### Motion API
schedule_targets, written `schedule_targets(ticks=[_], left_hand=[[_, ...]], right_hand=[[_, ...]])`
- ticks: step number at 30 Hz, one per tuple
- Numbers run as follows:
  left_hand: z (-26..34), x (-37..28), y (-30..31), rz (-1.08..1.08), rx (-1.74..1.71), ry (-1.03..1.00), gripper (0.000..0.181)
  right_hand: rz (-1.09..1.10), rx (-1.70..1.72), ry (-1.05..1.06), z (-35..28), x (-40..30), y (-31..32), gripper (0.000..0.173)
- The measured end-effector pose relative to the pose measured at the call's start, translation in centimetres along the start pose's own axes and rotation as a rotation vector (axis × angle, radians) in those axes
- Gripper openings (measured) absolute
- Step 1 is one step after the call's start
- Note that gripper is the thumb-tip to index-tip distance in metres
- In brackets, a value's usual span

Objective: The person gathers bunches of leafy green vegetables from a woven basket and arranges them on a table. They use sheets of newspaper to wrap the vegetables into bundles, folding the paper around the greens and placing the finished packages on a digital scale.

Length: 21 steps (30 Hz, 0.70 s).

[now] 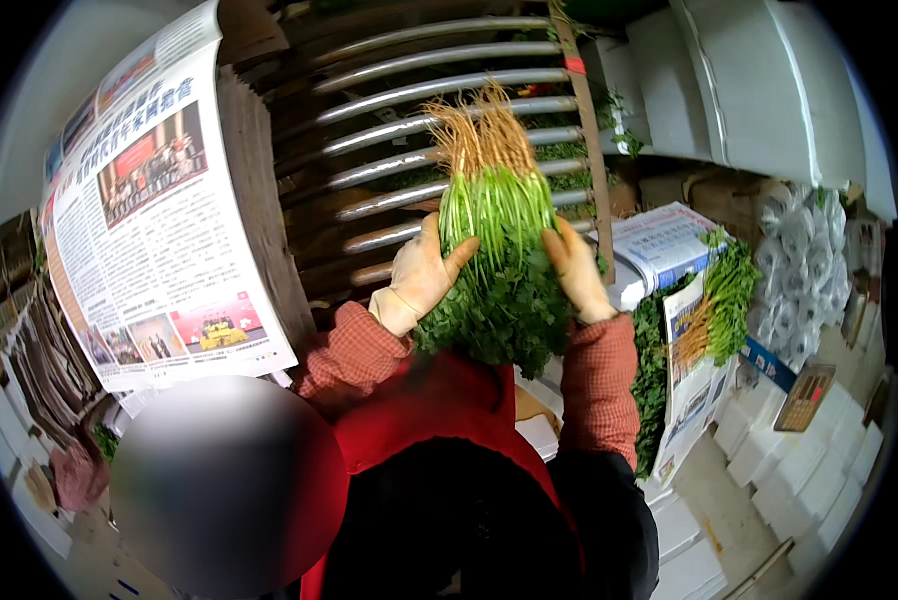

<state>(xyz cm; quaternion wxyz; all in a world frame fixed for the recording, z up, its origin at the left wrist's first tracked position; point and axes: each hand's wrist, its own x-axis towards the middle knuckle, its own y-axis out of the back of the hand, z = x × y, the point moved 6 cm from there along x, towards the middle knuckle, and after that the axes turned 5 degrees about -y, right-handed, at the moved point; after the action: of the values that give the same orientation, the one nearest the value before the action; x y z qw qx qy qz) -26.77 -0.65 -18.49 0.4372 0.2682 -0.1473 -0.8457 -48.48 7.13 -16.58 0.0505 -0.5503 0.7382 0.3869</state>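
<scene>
Between my two gloved hands is a wide bunch of coriander (498,247), its tan roots pointing away from me and its leaves towards my red apron (434,412). My left hand (428,274), in a pale stained glove, grips the bunch's left side with the thumb laid over the stems. On the opposite side, my right hand (578,270) presses against the stems and leaves. Beneath the roots runs a rack of metal tubes (389,161). The fingers under the bunch are hidden.
Newspaper sheets (163,225) cover a wooden block at left. At right, more coriander (730,300) rests on a newspaper-wrapped stack, beside clear plastic rolls (801,262). A calculator (804,397) sits on white foam boxes (801,465). A blurred round patch hides the lower left.
</scene>
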Motion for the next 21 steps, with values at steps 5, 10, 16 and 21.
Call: schedule_targets(ticks=[5,10,16,21], left_hand=[[0.5,-0.4,-1.2,0.185,-0.373,0.063,0.050],[0.6,-0.5,-1.3,0.118,0.071,-0.177,0.055],[1.7,-0.4,-3.9,0.141,-0.373,-0.088,0.051],[12.3,-5.8,-4.9,0.283,-0.451,-0.346,0.066]], right_hand=[[0.107,0.010,0.142,-3.7,-2.1,-1.9,0.053],[-0.007,-0.140,-0.088,-1.5,-1.7,-2.2,0.057],[-0.148,0.372,-0.168,0.6,-1.1,-2.4,0.052],[0.119,0.702,0.198,-0.1,-7.5,4.9,0.057]])
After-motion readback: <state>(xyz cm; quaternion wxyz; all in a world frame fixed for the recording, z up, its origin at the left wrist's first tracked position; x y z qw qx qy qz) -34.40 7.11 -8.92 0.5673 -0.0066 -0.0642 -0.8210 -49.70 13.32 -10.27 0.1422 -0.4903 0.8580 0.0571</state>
